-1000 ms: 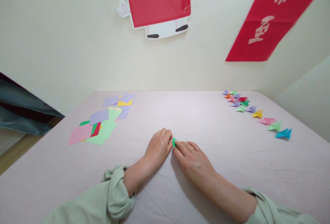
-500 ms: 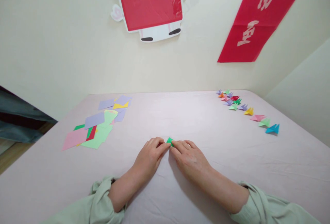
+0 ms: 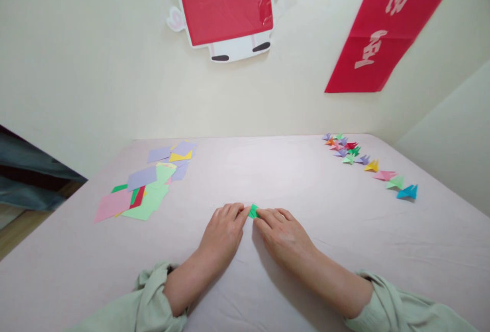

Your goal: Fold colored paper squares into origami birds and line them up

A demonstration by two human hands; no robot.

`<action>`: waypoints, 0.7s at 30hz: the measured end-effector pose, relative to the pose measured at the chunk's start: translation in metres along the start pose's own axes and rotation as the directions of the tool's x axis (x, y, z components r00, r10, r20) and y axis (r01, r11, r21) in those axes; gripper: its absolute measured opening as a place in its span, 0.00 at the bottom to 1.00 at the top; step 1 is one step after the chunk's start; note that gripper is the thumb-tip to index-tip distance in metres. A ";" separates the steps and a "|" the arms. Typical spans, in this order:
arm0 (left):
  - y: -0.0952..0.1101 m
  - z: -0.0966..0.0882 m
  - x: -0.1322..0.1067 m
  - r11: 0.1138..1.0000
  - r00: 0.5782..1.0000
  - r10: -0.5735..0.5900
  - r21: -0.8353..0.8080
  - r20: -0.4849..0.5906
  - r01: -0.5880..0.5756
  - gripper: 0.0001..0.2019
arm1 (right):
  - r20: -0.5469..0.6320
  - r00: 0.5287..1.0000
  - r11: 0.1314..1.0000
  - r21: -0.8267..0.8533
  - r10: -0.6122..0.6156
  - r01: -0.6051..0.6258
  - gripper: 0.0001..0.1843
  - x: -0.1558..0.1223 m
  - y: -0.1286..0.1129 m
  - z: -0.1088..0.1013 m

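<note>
A small folded piece of green paper (image 3: 253, 211) lies on the pale cloth between my hands, partly covered by fingertips. My left hand (image 3: 225, 230) has its fingers closed together, its thumb and fingertips at the paper's left edge. From the other side, my right hand (image 3: 281, 230) presses its fingertips on the paper's right edge. Both hands rest low on the surface, wrists toward me.
Loose coloured paper sheets, among them a pink sheet (image 3: 113, 205) and a light green sheet (image 3: 147, 203), overlap at the left. Several folded paper figures run along the right side, a blue figure (image 3: 407, 193) nearest. The table cloth (image 3: 245, 169) meets the wall behind.
My left thumb and fingertips have shifted slightly on the green paper, and a bit more of it shows. The whole view has moved slightly.
</note>
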State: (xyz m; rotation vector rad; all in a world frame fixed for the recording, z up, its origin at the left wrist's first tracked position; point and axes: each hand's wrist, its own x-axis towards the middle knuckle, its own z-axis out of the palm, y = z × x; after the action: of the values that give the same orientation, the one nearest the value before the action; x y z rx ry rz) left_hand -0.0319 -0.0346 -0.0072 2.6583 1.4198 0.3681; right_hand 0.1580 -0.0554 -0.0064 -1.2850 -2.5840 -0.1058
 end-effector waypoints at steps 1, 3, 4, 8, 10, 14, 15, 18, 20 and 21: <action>-0.001 0.001 -0.001 1.000 1.000 -0.005 -0.017 0.000 0.005 0.24 | 0.003 1.000 1.000 0.005 0.004 -0.004 0.09 0.000 0.000 0.000; -0.002 0.001 -0.005 0.998 1.000 -0.012 -0.054 -0.001 0.012 0.26 | 0.010 1.000 1.000 0.010 0.011 -0.011 0.09 0.001 0.000 -0.002; -0.002 0.000 -0.006 0.997 1.000 -0.010 -0.072 0.001 0.010 0.26 | 0.016 1.000 1.000 0.009 0.014 -0.014 0.09 0.001 -0.001 -0.003; 0.001 -0.004 -0.010 0.994 1.000 -0.004 -0.105 0.011 0.005 0.23 | 0.039 0.999 0.999 0.020 0.030 -0.031 0.08 0.004 0.000 -0.007; 0.002 -0.005 -0.010 0.994 1.000 -0.011 -0.104 0.005 0.011 0.21 | 0.043 0.998 0.998 0.041 0.036 -0.038 0.09 0.004 0.000 -0.009; 0.003 -0.004 -0.010 0.995 1.000 -0.014 -0.104 -0.003 0.014 0.21 | 0.051 0.998 0.997 0.061 0.043 -0.046 0.12 0.005 0.002 -0.009; 0.003 -0.004 -0.010 0.994 1.000 -0.014 -0.104 -0.002 0.013 0.22 | 0.054 0.998 0.997 0.059 0.043 -0.046 0.12 0.006 0.002 -0.009; 0.003 -0.003 -0.010 0.994 1.000 -0.016 -0.110 0.000 0.016 0.22 | 0.051 0.998 0.998 0.052 0.036 -0.039 0.12 0.007 0.002 -0.008; 0.004 -0.003 -0.010 0.993 1.000 -0.019 -0.115 0.002 0.019 0.23 | 0.041 0.999 0.998 0.049 0.029 -0.031 0.13 0.007 0.002 -0.008; 0.004 -0.003 -0.010 0.993 1.000 -0.020 -0.115 0.003 0.020 0.23 | 0.038 0.999 0.998 0.048 0.028 -0.029 0.13 0.007 0.002 -0.008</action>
State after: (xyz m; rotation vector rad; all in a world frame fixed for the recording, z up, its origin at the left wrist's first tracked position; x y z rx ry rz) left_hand -0.0350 -0.0448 -0.0048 2.5506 1.3798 0.4316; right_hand 0.1573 -0.0500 0.0026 -1.3182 -2.5818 -0.0144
